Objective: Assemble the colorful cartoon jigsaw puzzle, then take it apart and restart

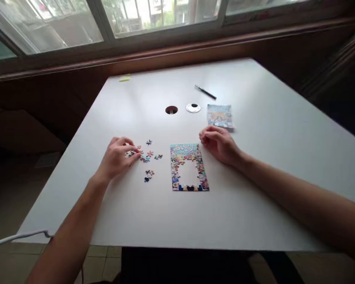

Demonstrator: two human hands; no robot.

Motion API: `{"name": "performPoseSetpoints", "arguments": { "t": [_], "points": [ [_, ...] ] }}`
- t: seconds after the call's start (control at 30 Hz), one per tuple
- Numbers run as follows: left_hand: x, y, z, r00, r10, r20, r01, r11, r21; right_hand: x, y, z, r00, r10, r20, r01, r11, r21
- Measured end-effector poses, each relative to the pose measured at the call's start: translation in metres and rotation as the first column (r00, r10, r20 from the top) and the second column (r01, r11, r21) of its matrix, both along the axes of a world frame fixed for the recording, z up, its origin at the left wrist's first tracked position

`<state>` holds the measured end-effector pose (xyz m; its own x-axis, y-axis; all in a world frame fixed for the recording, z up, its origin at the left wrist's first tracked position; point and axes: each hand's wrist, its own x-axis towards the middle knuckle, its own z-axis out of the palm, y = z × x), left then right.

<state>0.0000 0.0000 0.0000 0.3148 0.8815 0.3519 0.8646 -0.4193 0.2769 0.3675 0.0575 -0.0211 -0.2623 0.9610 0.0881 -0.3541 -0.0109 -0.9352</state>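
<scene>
A jigsaw puzzle (175,167) lies flat on the table, its frame joined around a bare opening in the middle. To its left is a loose cluster of small puzzle pieces (150,154). My left hand (118,156) is over the left side of that cluster, thumb and forefinger pinched together at a puzzle piece (141,152); the piece is mostly hidden by the fingertips. Beside the puzzle's upper right corner rests my right hand (220,144), its fingers curled closed. Whatever is inside them, if anything, is hidden.
Behind my right hand lies a printed picture packet (219,115). Farther back are a black pen (205,92), a round hole (171,110) and its metal cover (193,107). Yellow strips (124,78) sit at the far left corner of the white table (225,221). A cable (17,236) crosses the near left edge.
</scene>
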Motion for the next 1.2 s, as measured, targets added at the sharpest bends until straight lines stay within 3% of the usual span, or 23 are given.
{"name": "performPoseSetpoints", "arguments": {
  "t": [0.6, 0.7, 0.83, 0.93, 1.07, 1.2],
  "points": [
    [0.001, 0.000, 0.003, 0.998, -0.055, -0.008, 0.054, 0.994, -0.094, -0.001, 0.001, -0.002, 0.999, 0.016, 0.038, -0.018, 0.999, 0.046],
    [0.006, -0.002, 0.007, 0.994, -0.070, 0.080, 0.081, 0.985, -0.151, -0.002, 0.001, -0.002, 0.998, 0.008, 0.061, -0.011, 0.998, 0.058],
    [0.024, -0.011, 0.012, 0.932, -0.128, 0.339, 0.210, 0.953, -0.219, -0.003, -0.003, 0.001, 0.984, -0.006, 0.177, -0.021, 0.988, 0.151],
    [0.036, -0.015, 0.013, 0.920, -0.177, 0.349, 0.228, 0.967, -0.113, -0.004, -0.008, 0.005, 0.942, -0.011, 0.335, -0.086, 0.958, 0.273],
    [0.038, -0.010, 0.005, 0.987, -0.054, 0.151, 0.036, 0.992, 0.118, -0.005, -0.011, 0.011, 0.914, -0.014, 0.405, -0.126, 0.940, 0.316],
    [0.040, -0.003, -0.007, 0.999, 0.040, 0.035, -0.045, 0.989, 0.143, -0.005, -0.010, 0.011, 0.909, -0.020, 0.416, -0.118, 0.945, 0.305]
  ]
}}
